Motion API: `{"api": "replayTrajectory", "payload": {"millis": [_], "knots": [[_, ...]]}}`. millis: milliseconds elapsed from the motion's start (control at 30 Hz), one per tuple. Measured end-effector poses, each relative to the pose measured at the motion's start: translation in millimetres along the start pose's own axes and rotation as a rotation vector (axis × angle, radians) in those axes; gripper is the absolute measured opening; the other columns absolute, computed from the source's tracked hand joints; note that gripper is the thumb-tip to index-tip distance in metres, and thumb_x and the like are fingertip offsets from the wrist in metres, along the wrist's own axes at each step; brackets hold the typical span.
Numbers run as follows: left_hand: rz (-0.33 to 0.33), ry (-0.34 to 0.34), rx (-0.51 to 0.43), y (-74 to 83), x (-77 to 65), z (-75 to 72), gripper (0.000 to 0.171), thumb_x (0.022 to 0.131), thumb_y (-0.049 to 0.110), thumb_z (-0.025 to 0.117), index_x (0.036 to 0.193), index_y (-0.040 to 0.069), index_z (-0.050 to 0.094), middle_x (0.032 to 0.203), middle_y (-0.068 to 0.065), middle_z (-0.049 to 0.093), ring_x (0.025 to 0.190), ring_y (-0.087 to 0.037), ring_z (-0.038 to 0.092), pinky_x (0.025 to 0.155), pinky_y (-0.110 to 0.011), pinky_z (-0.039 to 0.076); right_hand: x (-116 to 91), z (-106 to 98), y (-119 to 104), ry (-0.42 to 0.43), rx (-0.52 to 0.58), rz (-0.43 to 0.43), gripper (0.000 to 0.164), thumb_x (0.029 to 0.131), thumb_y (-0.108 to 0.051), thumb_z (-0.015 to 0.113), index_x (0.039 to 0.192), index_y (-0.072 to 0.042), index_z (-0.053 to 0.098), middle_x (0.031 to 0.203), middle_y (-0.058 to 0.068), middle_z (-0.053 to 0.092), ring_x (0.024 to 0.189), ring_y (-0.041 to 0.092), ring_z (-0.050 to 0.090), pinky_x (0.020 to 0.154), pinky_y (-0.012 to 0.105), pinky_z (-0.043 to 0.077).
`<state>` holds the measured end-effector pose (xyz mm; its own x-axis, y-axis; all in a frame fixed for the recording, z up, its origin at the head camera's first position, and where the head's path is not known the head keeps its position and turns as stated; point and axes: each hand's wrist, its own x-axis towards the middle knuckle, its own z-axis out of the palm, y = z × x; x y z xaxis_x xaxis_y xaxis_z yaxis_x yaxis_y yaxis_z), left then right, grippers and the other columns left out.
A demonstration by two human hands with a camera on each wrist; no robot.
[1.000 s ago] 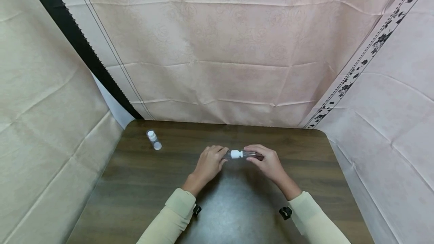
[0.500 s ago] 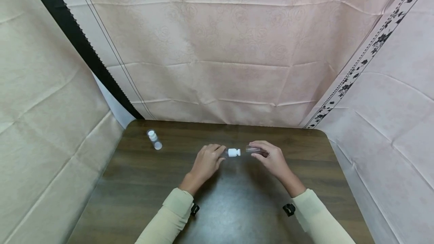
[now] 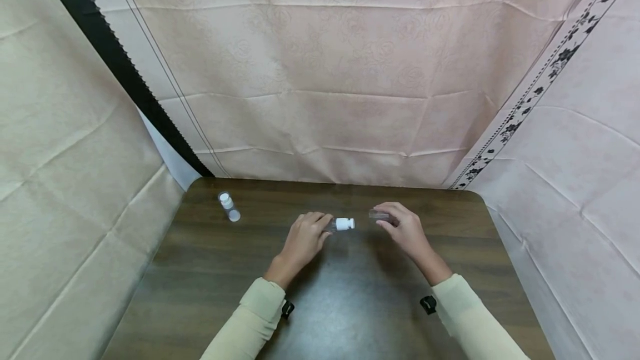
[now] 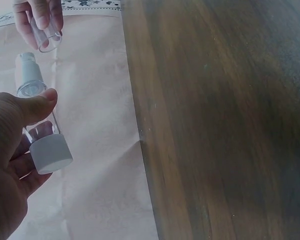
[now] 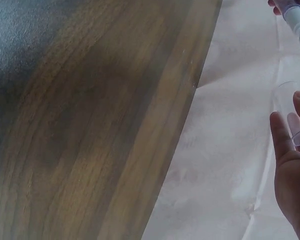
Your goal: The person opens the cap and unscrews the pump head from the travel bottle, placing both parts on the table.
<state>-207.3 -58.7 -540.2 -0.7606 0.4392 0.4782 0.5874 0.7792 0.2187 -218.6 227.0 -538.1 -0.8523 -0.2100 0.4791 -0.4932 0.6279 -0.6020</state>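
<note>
My left hand (image 3: 304, 243) grips a small clear pump bottle (image 4: 51, 152) with a white base and a white pump head (image 3: 345, 224). In the left wrist view the thumb lies across the bottle's upper body, with fingers behind it. Between the fingers and thumb of my right hand (image 3: 406, 230) is a clear cap (image 5: 285, 100), a hollow see-through tube. A short gap separates the cap from the pump head, and both are held above the table. In the head view, another small bottle (image 3: 229, 206) with white ends is at the table's far left.
The brown wooden table (image 3: 210, 293) has rounded far corners. Pale cloth (image 3: 320, 71) hangs behind its far edge, with more cloth at both sides. A black wrist camera (image 3: 428, 304) sits at the right sleeve.
The clear cap has come off the pump head. My right hand has carried it right and slightly away, while the left hand with the bottle shifted a little left.
</note>
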Motion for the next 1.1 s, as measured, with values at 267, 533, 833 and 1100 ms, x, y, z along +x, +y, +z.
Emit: {"api": "replayTrajectory", "payload": {"millis": [267,533,833,1100], "knots": [[-0.005,-0.005,-0.017,-2.1,0.3,-0.1,0.035,0.089,0.023,0.082,0.121,0.011,0.074,0.114,-0.007,0.075,0.103,-0.022,0.071,0.087,-0.038,0.057,7,8,7,-0.032,-0.019,-0.054,0.033,0.085,0.002,0.082,0.116,-0.007,0.075,0.117,0.01,0.07,0.095,0.024,0.073,0.078,0.04,0.062],[-0.001,0.011,-0.003,-2.4,-1.0,0.3,0.035,0.088,0.022,0.084,0.12,0.012,0.074,0.113,-0.006,0.075,0.102,-0.021,0.071,0.087,-0.038,0.057,12,17,12,-0.114,-0.081,-0.023,0.032,0.088,0.001,0.08,0.119,-0.003,0.073,0.117,0.012,0.068,0.09,0.024,0.073,0.077,0.038,0.062],[0.012,0.018,0.001,-1.5,-2.4,1.9,0.035,0.087,0.022,0.085,0.119,0.012,0.074,0.111,-0.006,0.076,0.101,-0.022,0.071,0.086,-0.038,0.057,14,27,23,-0.213,-0.162,0.047,0.031,0.091,-0.001,0.076,0.122,-0.003,0.07,0.12,0.013,0.065,0.097,0.027,0.073,0.08,0.04,0.061],[0.012,0.008,0.015,-1.8,-3.8,4.1,0.036,0.087,0.025,0.085,0.119,0.013,0.074,0.111,-0.005,0.076,0.101,-0.02,0.071,0.087,-0.037,0.057,15,37,31,-0.272,-0.216,0.039,0.031,0.093,-0.001,0.075,0.123,-0.003,0.068,0.123,0.014,0.064,0.1,0.028,0.071,0.083,0.042,0.06]]}}
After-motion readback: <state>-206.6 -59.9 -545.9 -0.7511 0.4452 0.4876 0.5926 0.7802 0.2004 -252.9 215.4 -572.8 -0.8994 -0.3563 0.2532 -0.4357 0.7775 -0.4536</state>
